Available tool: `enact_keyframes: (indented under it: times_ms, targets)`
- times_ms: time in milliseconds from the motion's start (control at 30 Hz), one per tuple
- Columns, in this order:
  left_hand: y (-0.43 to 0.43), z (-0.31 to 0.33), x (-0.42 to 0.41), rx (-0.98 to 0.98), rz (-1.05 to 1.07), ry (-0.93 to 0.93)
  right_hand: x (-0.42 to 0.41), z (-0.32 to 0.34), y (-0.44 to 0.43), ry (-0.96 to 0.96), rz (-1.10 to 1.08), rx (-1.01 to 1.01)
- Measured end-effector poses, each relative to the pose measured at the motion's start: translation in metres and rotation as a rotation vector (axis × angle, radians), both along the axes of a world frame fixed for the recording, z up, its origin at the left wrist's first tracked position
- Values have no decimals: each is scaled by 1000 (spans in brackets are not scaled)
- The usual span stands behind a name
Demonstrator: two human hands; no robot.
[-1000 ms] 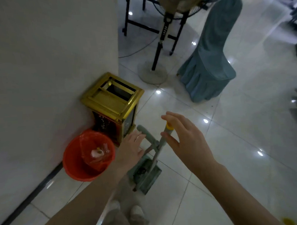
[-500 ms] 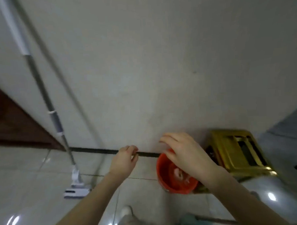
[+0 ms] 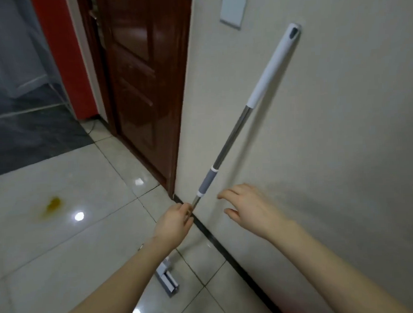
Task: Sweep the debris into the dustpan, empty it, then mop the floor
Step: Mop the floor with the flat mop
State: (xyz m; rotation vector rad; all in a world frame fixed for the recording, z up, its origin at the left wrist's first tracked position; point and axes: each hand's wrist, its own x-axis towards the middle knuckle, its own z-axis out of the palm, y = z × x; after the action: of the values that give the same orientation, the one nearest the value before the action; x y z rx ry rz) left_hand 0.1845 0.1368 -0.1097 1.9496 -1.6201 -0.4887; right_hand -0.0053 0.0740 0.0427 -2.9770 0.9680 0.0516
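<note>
Dim, greyish indoor light. Ceiling lamps are glaring as white spots off the glossy floor tiles point(image 3: 62, 245). The mop handle point(image 3: 236, 131) is casting a faint shadow on the wall point(image 3: 340, 103). The door point(image 3: 138, 76) edges are bowing outward and everything is looking slightly soft.

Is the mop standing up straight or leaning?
Leaning. The mop slants from the floor up toward the wall, with the left hand gripping its pole.

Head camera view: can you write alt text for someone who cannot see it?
A person's left hand grips the metal shaft of a mop leaning against a cream wall, while the open right hand hovers beside it. The mop head rests on tiles near a brown door and a yellowish stain.
</note>
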Motion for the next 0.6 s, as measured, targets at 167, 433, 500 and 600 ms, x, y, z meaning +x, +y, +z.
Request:
enact_keyframes:
  times_ms: [167, 433, 500, 600]
  targets:
    - [-32, -6, 15, 10, 77, 77, 47, 1, -68, 112, 110, 17]
    - [-111, -17, 4, 19, 201, 139, 89, 16, -186, 387, 306, -63]
    - [-135, -21, -5, 36, 235, 163, 94, 17, -208, 478, 356, -71]
    - [-171, -31, -23, 31, 237, 185, 94, 15, -238, 636, 409, -86]
